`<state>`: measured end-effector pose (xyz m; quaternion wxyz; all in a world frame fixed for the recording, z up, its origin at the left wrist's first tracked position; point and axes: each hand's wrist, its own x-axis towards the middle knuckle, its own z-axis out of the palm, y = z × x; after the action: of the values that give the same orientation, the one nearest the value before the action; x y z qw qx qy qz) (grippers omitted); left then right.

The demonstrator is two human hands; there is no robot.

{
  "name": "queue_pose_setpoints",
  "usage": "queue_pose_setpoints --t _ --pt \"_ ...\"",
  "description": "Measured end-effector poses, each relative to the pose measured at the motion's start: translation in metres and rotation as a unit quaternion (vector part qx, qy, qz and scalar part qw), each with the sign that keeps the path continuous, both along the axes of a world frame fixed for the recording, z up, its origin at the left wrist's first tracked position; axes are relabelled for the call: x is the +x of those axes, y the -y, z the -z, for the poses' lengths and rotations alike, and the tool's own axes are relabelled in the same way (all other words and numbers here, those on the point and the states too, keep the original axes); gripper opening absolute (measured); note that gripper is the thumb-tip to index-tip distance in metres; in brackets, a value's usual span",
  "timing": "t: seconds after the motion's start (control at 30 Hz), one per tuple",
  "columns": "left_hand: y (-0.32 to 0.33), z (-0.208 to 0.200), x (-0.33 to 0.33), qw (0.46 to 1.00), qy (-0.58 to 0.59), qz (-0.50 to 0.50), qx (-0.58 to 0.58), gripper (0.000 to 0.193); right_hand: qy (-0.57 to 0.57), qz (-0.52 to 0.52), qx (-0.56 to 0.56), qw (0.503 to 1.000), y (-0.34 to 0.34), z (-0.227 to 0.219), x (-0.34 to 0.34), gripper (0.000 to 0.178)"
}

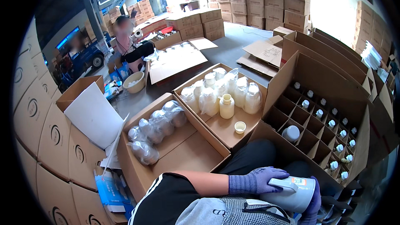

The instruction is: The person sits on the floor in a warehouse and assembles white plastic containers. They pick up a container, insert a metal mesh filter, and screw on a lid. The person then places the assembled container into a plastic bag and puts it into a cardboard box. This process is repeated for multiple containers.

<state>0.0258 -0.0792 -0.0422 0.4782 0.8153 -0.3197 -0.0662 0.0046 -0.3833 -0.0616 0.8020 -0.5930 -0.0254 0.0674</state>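
A grey jug (287, 198) with a side handle and a small orange-and-white sticker lies tilted over my lap. My left hand (260, 181), in a purple knitted glove, grips it by the handle side. Round its right end is my right hand (315, 204), gloved alike and partly hidden behind the jug. Ahead of my knees, an open carton (216, 130) holds several cream jugs in clear plastic bags. One cream jug (226, 106) stands there unbagged with its mouth uncovered, and a cream cup-shaped lid (240, 127) lies near it.
Left of that carton, another open carton (179, 150) holds bagged silvery jugs (154, 127). On my right stands a divided carton (291, 118) with white-capped bottles in its cells. Stacked cartons (54, 135) wall the left side. Farther off, a seated person (129, 43) sits beside a cream basin (134, 82).
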Motion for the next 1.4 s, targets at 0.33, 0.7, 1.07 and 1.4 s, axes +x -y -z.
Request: queue_pose_setpoints --t 0.33,0.7,1.07,1.4 --pt "-0.043 -0.04 0.064 0.98 -0.169 0.01 0.106 0.028 0.185 0.003 -0.225 0.957 -0.082 -0.059 -0.027 0.057" --pt "-0.036 -0.051 -0.014 0.975 0.203 -0.085 -0.004 0.035 -0.088 -0.07 0.055 0.992 -0.045 -0.048 -0.013 0.11" --pt "-0.07 -0.014 0.051 0.978 -0.155 0.12 0.073 0.041 0.493 -0.287 -0.411 0.711 -0.099 -0.168 0.001 0.087" --pt "-0.056 -0.043 0.017 0.973 -0.134 -0.188 -0.022 0.031 0.322 -0.202 -0.106 0.919 -0.043 -0.104 0.005 0.077"
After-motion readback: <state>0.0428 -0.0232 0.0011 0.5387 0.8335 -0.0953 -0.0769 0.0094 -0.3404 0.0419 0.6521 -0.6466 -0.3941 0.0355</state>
